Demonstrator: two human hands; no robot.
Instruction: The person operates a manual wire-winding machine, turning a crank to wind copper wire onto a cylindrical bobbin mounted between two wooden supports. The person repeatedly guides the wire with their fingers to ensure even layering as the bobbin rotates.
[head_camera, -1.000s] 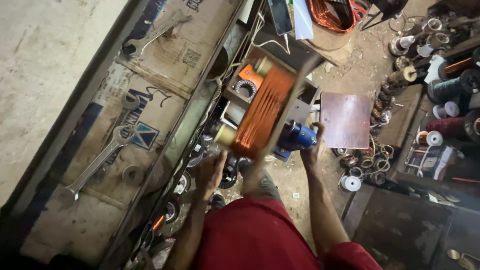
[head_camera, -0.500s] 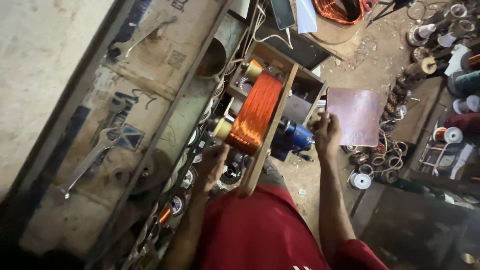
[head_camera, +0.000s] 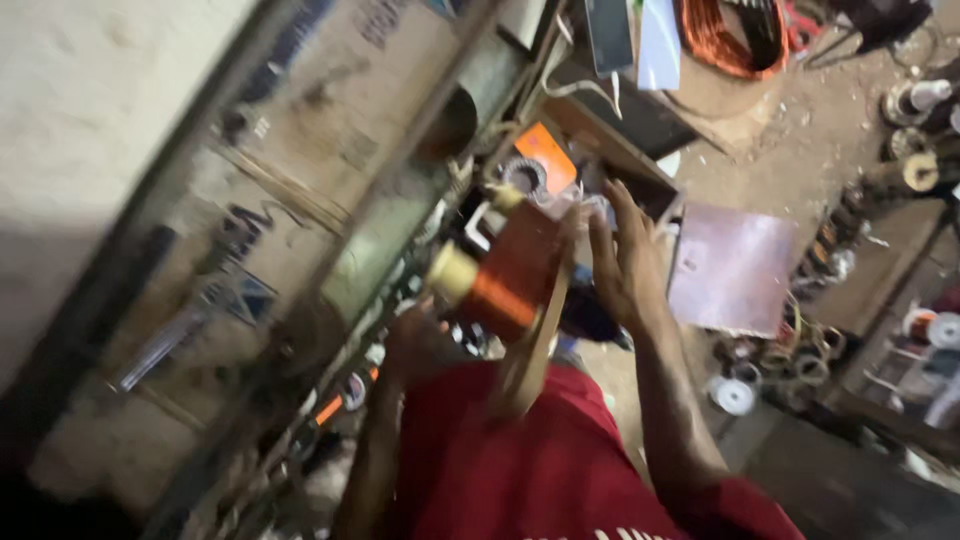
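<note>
The view is blurred by motion. A coil of copper wire (head_camera: 510, 275) wound on a wooden former sits in front of me, above my red-clothed lap. A wooden side plate (head_camera: 535, 340) slants down from it, and a pale yellow round end (head_camera: 452, 272) sticks out on its left. My left hand (head_camera: 415, 340) is low at the coil's left side, by that round end; its grip is hidden by blur. My right hand (head_camera: 620, 260) is raised with fingers spread, flat against the coil's right side.
A flat pinkish-brown sheet (head_camera: 735, 265) lies on the dirt floor to the right, with wire spools (head_camera: 920, 95) and rings beyond it. An orange wire bundle (head_camera: 720, 35) lies at the top. A cluttered workbench (head_camera: 250, 250) runs along the left, and an orange box (head_camera: 545, 160) stands behind the coil.
The coil has turned and now looks shorter. My right hand rose from the coil's lower right to its side, fingers spread. The camera swung closer.
</note>
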